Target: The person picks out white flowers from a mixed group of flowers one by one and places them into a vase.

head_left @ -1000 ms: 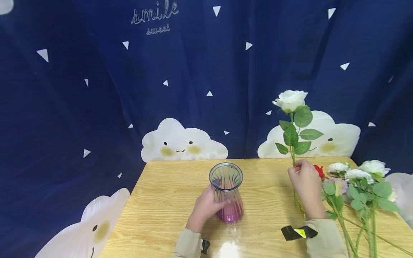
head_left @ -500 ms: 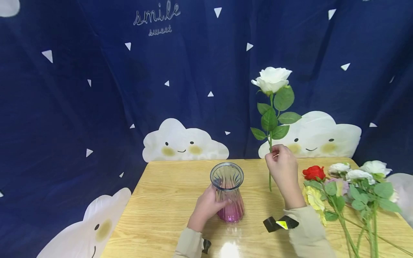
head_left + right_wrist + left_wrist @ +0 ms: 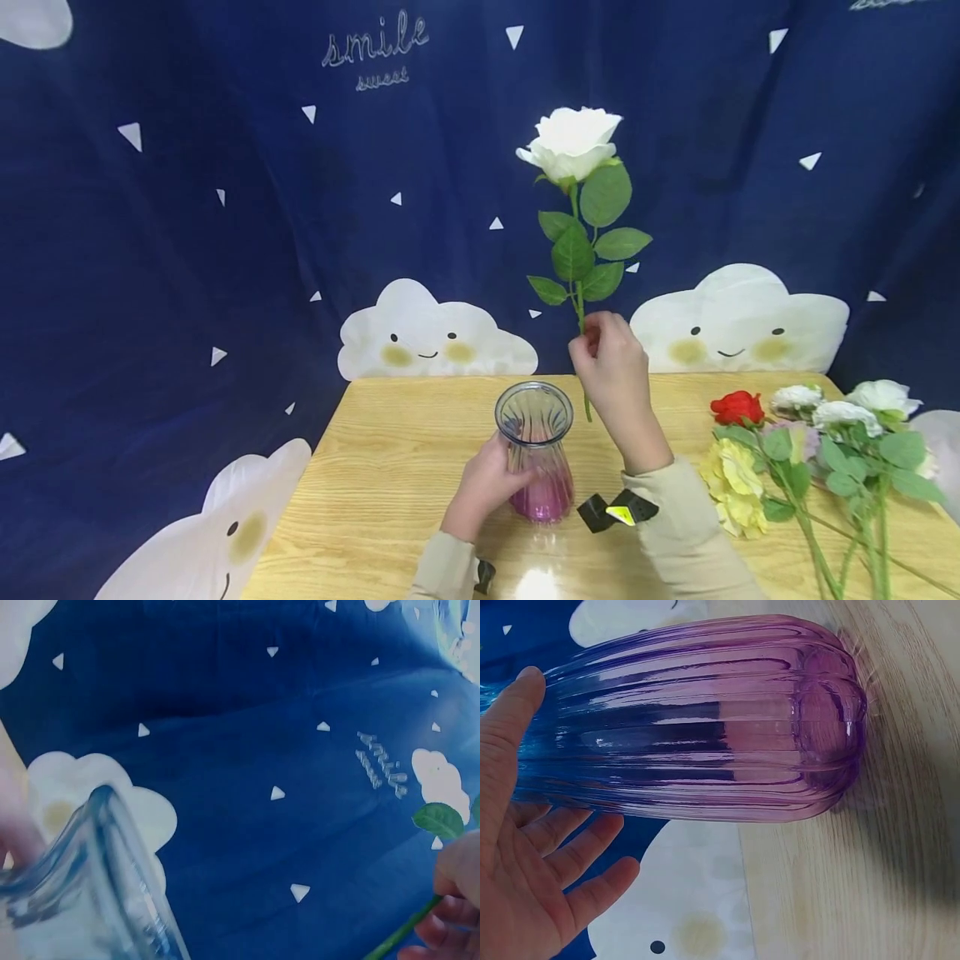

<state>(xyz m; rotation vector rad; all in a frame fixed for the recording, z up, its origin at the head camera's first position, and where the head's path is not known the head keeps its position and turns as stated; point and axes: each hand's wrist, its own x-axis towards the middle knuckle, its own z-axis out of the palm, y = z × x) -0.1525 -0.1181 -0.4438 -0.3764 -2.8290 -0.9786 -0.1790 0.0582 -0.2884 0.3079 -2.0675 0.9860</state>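
A ribbed glass vase (image 3: 542,492), clear blue at the flared mouth and pink-purple at the base, stands upright on the table. My left hand (image 3: 487,485) holds it around the narrow upper part, thumb on one side and fingers on the other, as the left wrist view shows on the vase (image 3: 705,720). A single white rose (image 3: 573,143) with green leaves stands nearly upright in my right hand (image 3: 617,379), which pinches the stem between thumb and fingers. The stem's lower end hangs above and right of the vase mouth, apart from it. The right wrist view shows the green stem (image 3: 405,930).
On the table's right side lie a red flower (image 3: 737,408), yellow flowers (image 3: 735,483) and several white flowers (image 3: 847,417), their stems pointing toward me. Behind the wooden table (image 3: 390,467) hangs a dark blue curtain (image 3: 225,250) with clouds and triangles.
My right hand has carried the white rose left and upward, from near the other flowers to beside the vase mouth. The left hand keeps its hold on the vase, which stays in place.
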